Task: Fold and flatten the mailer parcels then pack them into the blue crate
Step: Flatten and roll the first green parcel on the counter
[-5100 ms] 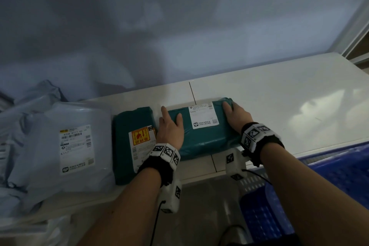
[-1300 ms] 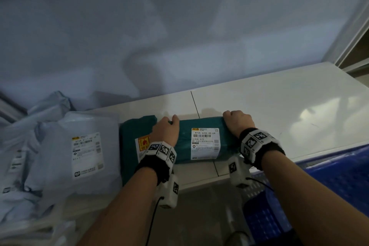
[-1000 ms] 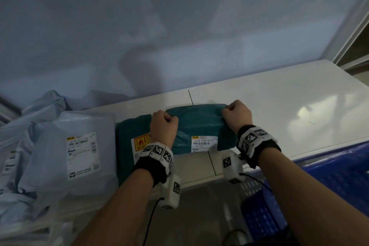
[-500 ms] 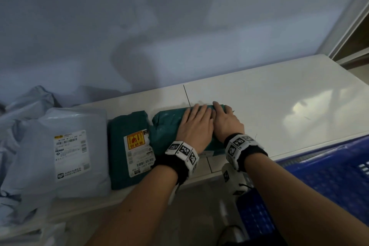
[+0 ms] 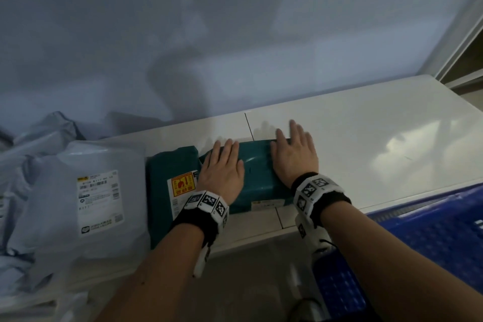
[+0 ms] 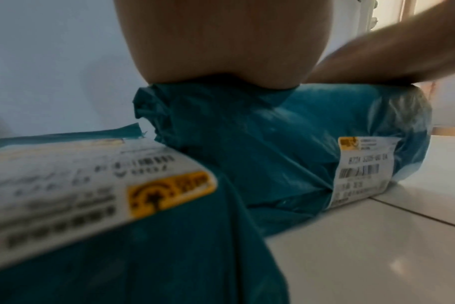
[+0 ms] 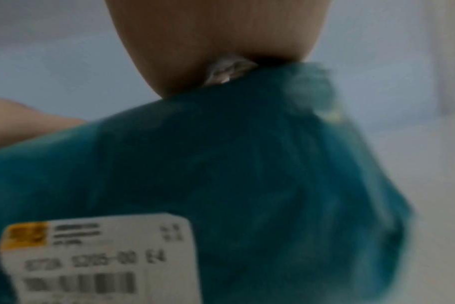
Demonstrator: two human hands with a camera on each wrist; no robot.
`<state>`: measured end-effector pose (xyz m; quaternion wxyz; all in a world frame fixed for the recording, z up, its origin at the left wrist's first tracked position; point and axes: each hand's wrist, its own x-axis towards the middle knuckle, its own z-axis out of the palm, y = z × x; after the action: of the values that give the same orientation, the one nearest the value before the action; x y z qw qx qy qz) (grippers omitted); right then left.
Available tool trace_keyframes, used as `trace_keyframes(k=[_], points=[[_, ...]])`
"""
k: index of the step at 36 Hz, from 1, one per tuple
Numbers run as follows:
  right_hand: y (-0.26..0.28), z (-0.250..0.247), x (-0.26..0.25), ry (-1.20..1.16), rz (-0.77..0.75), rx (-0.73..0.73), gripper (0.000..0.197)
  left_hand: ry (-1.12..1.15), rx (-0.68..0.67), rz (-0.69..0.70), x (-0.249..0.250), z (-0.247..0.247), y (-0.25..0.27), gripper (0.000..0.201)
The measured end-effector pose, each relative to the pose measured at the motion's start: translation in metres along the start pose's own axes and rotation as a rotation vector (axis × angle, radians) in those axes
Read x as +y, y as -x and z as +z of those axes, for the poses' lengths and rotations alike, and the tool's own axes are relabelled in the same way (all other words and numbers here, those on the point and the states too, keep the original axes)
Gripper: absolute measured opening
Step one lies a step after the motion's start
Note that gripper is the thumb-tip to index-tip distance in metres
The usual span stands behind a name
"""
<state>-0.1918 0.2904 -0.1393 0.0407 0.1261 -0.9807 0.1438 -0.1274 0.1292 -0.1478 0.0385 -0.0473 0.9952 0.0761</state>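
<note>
A folded teal mailer parcel (image 5: 257, 178) lies on the white table (image 5: 366, 144), its white label on the near side. My left hand (image 5: 222, 165) lies flat on its left part, fingers straight. My right hand (image 5: 294, 154) presses flat on its right part, fingertips reaching past the far edge. In the left wrist view the palm (image 6: 221, 45) bears down on the parcel (image 6: 286, 144); in the blurred right wrist view the palm (image 7: 216, 41) sits on the teal parcel (image 7: 247, 164). The blue crate (image 5: 431, 238) stands low at the right, in front of the table.
A second teal parcel (image 5: 170, 191) with an orange sticker lies flat just left, touching the first. A grey mailer (image 5: 96, 198) with a white label lies further left on a heap of grey bags (image 5: 31, 138). A grey wall rises behind the table.
The hands rolled the parcel over away from me while gripping its ends, came together flat on top, then slid apart; now they press the two sides.
</note>
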Motion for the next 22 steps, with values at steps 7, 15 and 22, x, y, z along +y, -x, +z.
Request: trace_keyframes(k=[7,15,22], points=[[0.020,0.019,-0.075,-0.135,-0.493,-0.205,0.053,-0.148,-0.034,0.070,-0.013,0.012,-0.002,0.078],[-0.002,0.011,-0.005,0.042,-0.166,-0.133,0.058,0.161,-0.010,0.033,-0.009,0.005,-0.003,0.054],[-0.006,-0.001,0.003,-0.244,0.251,-0.164,0.050,0.497,-0.045,-0.117,-0.015,0.002,0.002,0.058]])
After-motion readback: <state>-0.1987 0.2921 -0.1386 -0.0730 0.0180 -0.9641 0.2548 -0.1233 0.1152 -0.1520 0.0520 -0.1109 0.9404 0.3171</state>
